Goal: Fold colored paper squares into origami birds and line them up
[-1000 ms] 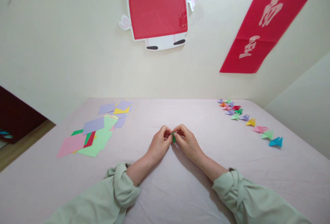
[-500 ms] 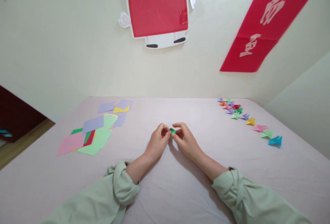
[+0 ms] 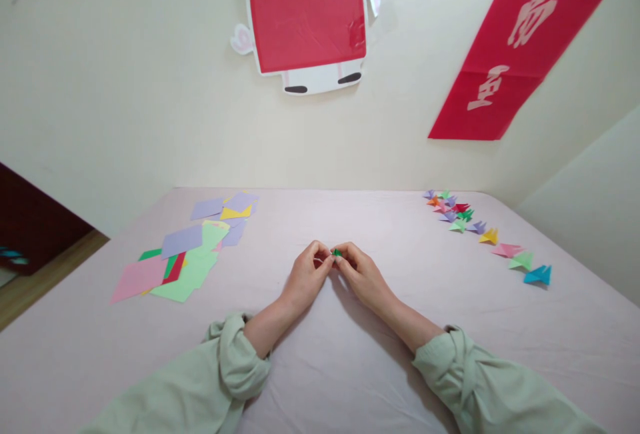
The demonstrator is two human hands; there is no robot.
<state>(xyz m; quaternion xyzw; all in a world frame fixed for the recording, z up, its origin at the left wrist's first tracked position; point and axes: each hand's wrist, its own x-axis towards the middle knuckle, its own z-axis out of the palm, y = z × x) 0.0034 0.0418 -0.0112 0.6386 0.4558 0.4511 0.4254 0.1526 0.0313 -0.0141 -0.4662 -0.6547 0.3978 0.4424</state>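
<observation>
A small folded piece of green paper [image 3: 337, 253] is pinched between both my hands over the middle of the pale pink sheet [image 3: 320, 367]. My left hand [image 3: 306, 279] has its fingers curled and closed on the paper's left side. My right hand [image 3: 364, 276] is closed on its right side, fingertips pressed together. Most of the paper is hidden by my fingers. Both forearms rest low over the sheet in rolled-up pale green sleeves.
Loose flat paper squares [image 3: 185, 254] in purple, green, pink, yellow and red lie spread at the left. A row of several small folded paper shapes [image 3: 480, 231] runs along the right, ending in a blue one [image 3: 537, 275]. A cream wall with red hangings stands behind.
The green paper has been turned and pressed smaller between my fingertips. My right hand's fingers have closed in tighter on it. My hands stay in the same spot.
</observation>
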